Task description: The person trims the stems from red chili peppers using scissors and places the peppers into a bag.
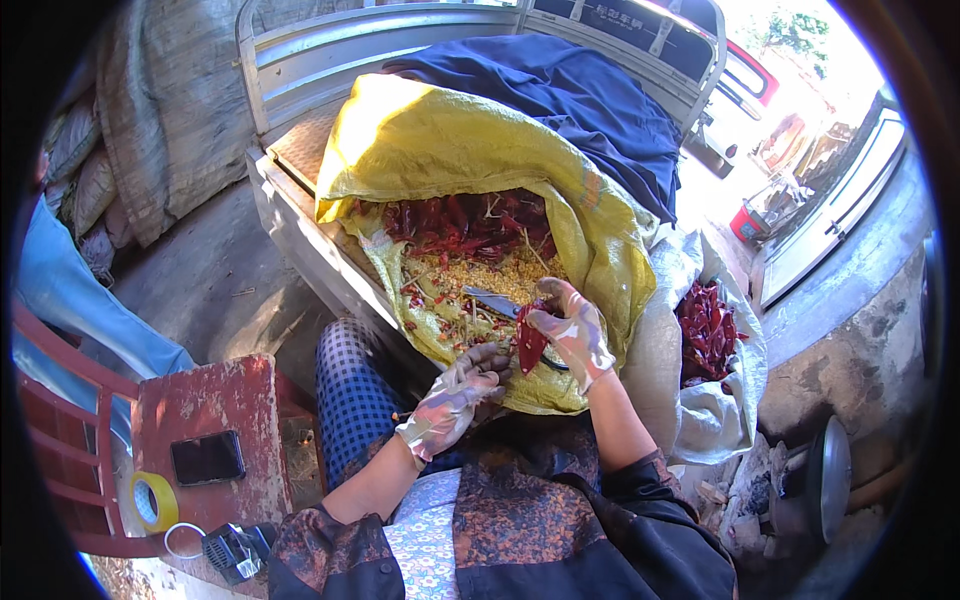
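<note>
My right hand (577,335), in a thin pale glove, pinches a dried red chili pepper (531,340) over the mouth of a yellow woven sack (440,140). My left hand (455,395), gloved with dirty fingertips, is just left of the pepper. Its fingers are loosely bent and slightly apart, and nothing shows in them. Inside the sack are more dried red chilies (465,222), with yellow seeds (500,272) and stem bits spread nearer me. A metal blade (490,300) lies on the seeds, its far end hidden behind the pepper and my right hand.
The sack rests on a metal cart bed (300,150) with dark blue cloth (560,85) behind. At right stands a white sack (700,400) of red chilies (708,335), near a metal pot (825,480). Left, a worn red chair (215,400) bears a phone (208,457) and yellow tape (153,500).
</note>
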Tool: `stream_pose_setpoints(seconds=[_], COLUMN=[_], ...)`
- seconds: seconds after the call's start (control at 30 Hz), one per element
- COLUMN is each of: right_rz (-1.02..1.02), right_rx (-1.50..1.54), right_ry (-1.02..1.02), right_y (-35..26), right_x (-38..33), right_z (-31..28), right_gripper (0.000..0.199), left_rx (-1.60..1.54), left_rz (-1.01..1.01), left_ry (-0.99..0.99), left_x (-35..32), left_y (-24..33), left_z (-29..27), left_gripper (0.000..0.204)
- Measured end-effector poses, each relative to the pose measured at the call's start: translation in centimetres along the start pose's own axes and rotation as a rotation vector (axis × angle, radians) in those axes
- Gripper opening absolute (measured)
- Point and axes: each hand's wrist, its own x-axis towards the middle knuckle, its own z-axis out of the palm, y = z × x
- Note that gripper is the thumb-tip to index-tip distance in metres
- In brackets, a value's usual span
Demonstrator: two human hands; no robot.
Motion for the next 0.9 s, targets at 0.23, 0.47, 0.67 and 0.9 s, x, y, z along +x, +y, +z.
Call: stream_pose_setpoints(seconds=[0.23, 0.47, 0.67, 0.9], right_rz=[0.122, 0.050, -0.026, -0.345], right_rx=[0.569, 0.537, 0.240, -0.264], right_ry=[-0.270, -0.398, -0.371, -0.206], right_y=[-3.8, -4.5, -5.6, -7.0], right_x=[-2.3, -2.8, -2.5, -3.1], right_z=[2.6, 4.3, 4.7, 5.6], right_gripper=[0.037, 0.032, 0.021, 0.017], left_rx=[0.078, 0.040, 1.080, 1.215], left_rz=[0.111, 0.080, 0.331, 0.463], left_ry=[-0.001, -0.037, 0.205, 0.253], left_x=[-0.8, -0.6, -0.5, -0.9], left_y=[2.2, 3.1, 3.7, 3.6], left_z=[0.5, 0.5, -0.2, 0.6], left_gripper=[0.055, 0.046, 0.042, 0.042])
